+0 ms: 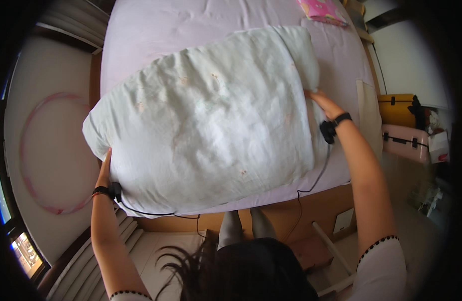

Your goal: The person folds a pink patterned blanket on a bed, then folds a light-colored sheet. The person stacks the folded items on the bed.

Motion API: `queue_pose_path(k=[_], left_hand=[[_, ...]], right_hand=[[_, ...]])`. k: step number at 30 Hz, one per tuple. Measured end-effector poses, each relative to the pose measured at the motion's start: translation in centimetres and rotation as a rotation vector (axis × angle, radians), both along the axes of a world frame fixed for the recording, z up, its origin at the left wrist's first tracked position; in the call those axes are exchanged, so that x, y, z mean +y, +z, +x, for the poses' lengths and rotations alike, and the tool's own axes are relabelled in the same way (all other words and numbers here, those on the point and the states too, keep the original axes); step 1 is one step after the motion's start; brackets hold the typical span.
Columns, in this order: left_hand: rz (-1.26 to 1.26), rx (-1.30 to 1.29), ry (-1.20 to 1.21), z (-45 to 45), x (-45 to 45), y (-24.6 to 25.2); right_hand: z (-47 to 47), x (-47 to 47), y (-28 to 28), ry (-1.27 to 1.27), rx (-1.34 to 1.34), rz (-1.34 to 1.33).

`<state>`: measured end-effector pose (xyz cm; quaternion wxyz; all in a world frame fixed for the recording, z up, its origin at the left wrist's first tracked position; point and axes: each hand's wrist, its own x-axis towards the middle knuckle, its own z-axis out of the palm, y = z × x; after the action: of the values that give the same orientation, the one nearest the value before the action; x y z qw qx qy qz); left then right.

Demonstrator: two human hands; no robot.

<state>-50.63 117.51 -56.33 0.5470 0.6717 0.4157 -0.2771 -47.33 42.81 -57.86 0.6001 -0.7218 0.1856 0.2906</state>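
Observation:
A pale green-white quilt with small printed flowers lies folded in a thick bundle on a bed with a lilac sheet. At the quilt's left side is my left hand, its fingertips against the fabric and partly hidden by it. My right hand reaches to the opposite side, fingers at the edge of the folded layer and partly tucked out of sight. Whether either hand grips the cloth cannot be told. Both wrists wear a black strap with a small black device and a cable.
A pink patterned folded cloth lies at the bed's far right. A pink hoop leans on the left wall. Right of the bed are a yellow case and a pink suitcase. A reddish box sits on the floor.

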Motion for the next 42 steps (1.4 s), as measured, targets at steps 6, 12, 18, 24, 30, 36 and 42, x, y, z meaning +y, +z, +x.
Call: queue_pose_path(k=[6, 12, 18, 24, 30, 36, 42], left_hand=[[-0.105, -0.084, -0.037, 0.0, 4.1, -8.2], [-0.208, -0.166, 0.021, -0.5, 3.4, -6.1], [-0.177, -0.157, -0.005, -0.6, -0.8, -0.7], [-0.268, -0.266, -0.053, 0.2, -4.8, 4.0], [-0.254, -0.332, -0.152, 3.2, -6.5, 6.0], [0.02, -0.174, -0.109, 3.7, -7.6, -1.5], [0.05, 0.075, -0.134, -1.9, -1.1, -2.1]], right_hand=[[1.6, 0.3, -6.8, -0.057, 0.061, -0.336], [1.8, 0.4, -4.4, -0.085, 0.113, -0.113], [-1.1, 3.3, 1.7, -0.325, 0.116, -0.066], [-6.4, 3.7, 7.1, -0.453, 0.181, 0.168], [-12.4, 0.9, 7.1, -0.475, 0.031, 0.173], [-11.7, -2.4, -2.9, -0.51, 0.008, -0.145], [-18.1, -4.7, -3.7, -0.491, 0.0, 0.046]])
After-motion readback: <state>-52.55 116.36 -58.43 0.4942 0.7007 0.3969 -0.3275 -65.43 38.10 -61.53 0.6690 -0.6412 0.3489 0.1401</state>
